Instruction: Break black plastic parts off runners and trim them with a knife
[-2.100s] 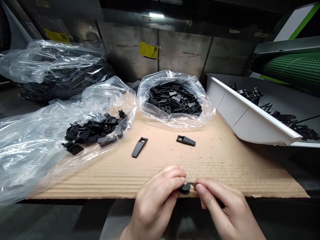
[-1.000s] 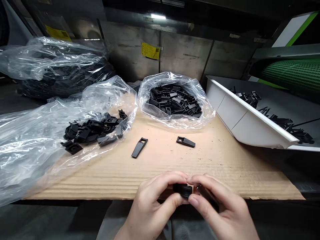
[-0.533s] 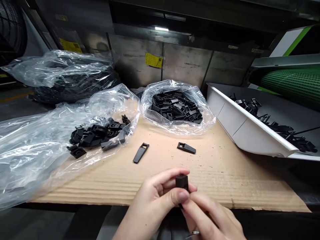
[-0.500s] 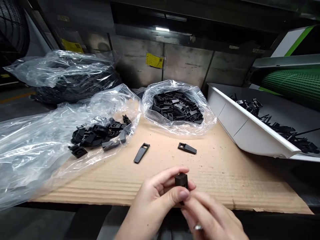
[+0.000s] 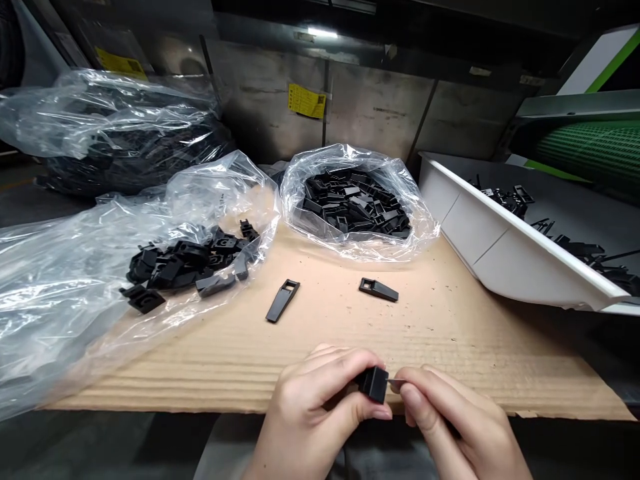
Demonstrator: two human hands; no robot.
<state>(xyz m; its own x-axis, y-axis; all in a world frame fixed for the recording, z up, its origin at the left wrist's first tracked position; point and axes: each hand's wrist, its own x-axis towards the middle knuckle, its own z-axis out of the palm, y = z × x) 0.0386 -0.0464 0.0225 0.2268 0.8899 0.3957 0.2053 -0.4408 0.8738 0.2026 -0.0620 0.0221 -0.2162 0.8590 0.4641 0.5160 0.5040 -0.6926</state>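
Note:
Near the front edge of the cardboard, my left hand (image 5: 325,407) is closed round a small black plastic block (image 5: 374,385), pinched between thumb and fingers. My right hand (image 5: 455,420) pinches a small thin pointed metal blade (image 5: 395,382). Its tip meets the right side of the block; most of the blade is hidden in the fingers. Beyond my hands lie two flat, tapered black plastic pieces, each with a square hole: one on the left (image 5: 283,301) and one on the right (image 5: 379,289).
The work surface is a cardboard sheet (image 5: 320,333). An open clear bag (image 5: 360,207) of black parts stands at the back. More black parts (image 5: 190,263) lie on plastic film at left, before a full bag (image 5: 130,147). A white tray (image 5: 500,247) of parts stands right.
The right hand has drawn apart from the left and moved rightward, and the metal blade now shows. The block has turned in my left hand. The camera view has shifted slightly.

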